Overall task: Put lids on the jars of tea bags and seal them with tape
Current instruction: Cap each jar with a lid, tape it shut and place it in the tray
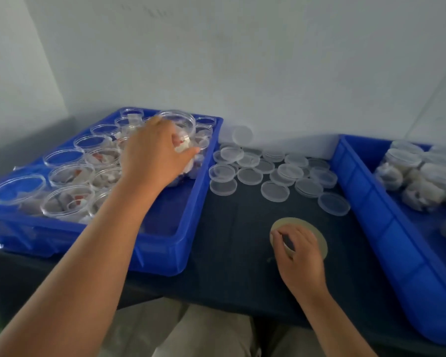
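Past knees (211,331), holds a jar of tea bags (180,122) above the left crate (191,202), left grip (152,155) wrapped round its wall, probably light, stiff, slick, best clasped mid-wall, and clutches the tape roll (291,222) on the bench (242,228) with right grip (299,251).

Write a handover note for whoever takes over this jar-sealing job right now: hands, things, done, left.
Left hand grips a clear round plastic jar of tea bags, lifted over the left blue plastic tray of open jars.
Right hand holds the flat tan tape roll on the dark table.
Loose clear round lids lie between the trays.
Done: lidded jars in the right blue tray.
Left: lid and tape the held jar, then the rest.
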